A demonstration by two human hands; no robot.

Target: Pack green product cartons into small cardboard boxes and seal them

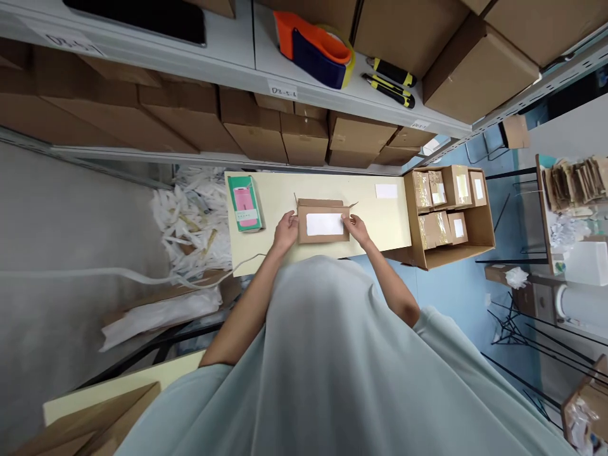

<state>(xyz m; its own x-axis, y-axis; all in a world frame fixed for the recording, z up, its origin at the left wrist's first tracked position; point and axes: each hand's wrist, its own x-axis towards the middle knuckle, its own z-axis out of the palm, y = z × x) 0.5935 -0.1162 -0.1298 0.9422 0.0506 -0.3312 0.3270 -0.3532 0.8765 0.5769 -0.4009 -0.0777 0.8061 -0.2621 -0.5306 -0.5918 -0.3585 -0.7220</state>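
A small brown cardboard box (pixel 323 208) with a white label on its front stands on the pale yellow table (pixel 275 190), its top flaps open. My left hand (pixel 285 231) grips the box's left side with curled fingers. My right hand (pixel 355 228) holds its right side, fingers pressed against the edge by the label. A green package with a pink item pictured on it (pixel 245 202) lies on the table to the left of the box. A loose white label (pixel 386 190) lies at the table's far right.
A large open carton (pixel 479 218) with several small labelled boxes sits right of the table. The shelf above holds an orange and blue tape dispenser (pixel 316 50), two yellow-black utility knives (pixel 390 81) and stacked cartons. White paper scraps (pixel 190 218) are heaped on the left.
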